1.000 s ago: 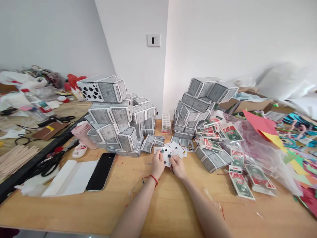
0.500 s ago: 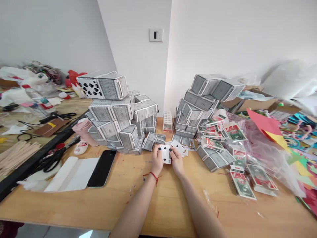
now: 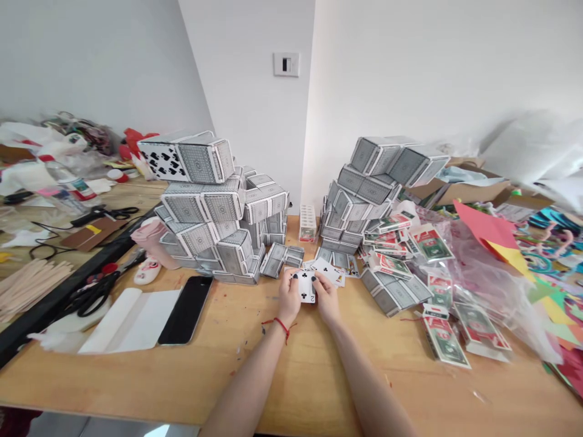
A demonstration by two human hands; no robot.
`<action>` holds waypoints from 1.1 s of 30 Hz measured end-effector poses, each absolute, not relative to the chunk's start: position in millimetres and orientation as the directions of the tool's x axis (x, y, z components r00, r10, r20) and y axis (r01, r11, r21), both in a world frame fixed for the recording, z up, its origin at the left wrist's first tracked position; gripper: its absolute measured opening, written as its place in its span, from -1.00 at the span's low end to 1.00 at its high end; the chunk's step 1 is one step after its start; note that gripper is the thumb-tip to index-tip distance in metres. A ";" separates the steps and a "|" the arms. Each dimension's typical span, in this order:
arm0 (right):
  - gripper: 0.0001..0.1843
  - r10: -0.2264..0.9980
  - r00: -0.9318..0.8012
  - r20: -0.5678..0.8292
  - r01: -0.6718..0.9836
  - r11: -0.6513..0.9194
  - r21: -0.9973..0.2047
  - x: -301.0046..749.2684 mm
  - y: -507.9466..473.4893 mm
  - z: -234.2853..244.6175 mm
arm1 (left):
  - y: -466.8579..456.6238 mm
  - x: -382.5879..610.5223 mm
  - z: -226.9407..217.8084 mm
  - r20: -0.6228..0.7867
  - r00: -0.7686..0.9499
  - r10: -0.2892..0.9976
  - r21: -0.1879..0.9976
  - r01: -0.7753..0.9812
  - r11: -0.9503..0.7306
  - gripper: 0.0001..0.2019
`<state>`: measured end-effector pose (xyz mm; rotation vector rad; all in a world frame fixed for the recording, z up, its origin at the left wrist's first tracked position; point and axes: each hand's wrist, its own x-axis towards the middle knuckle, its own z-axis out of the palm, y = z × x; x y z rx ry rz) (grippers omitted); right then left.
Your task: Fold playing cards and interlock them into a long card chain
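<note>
Between my two hands, above the front of the table, is a playing card (image 3: 306, 287), a two of clubs, face up. My left hand (image 3: 288, 296), with a red string bracelet at the wrist, grips its left side with the thumb on top. At its right side, my right hand (image 3: 327, 297) pinches it the same way. Whether more cards lie beneath it I cannot tell. Just beyond my fingers, loose face-up cards (image 3: 328, 269) are spread on the table. A small folded-card block (image 3: 274, 260) lies behind my left hand.
Stacks of card boxes stand at left (image 3: 200, 206) and right (image 3: 359, 206), with a clear case of cards (image 3: 308, 223) between them. A black phone (image 3: 186, 311), white paper (image 3: 132, 321) and scissors (image 3: 98, 294) lie left. Card packets (image 3: 444, 337) and plastic wrapping (image 3: 492, 273) lie right.
The two of clubs has tilted slightly in my hands, its lower edge now a little lower and farther right. Both hands still hold it. The surroundings shift slightly with my head.
</note>
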<state>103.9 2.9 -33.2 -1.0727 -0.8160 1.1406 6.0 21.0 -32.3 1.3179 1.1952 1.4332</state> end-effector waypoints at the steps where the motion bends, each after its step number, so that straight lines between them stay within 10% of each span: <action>1: -0.72 0.970 0.243 -0.018 -0.302 0.058 -0.951 103.6 2.5 -32.6 | 21.1 5.7 -32.1 0.206 -0.102 0.973 0.979 0.022 -0.204 -0.76; 33: -0.68 0.993 0.066 -0.096 -0.319 -0.070 -0.945 117.2 4.0 -30.1 | 23.2 -7.6 -17.5 0.215 0.080 0.973 0.974 0.061 -0.220 -0.76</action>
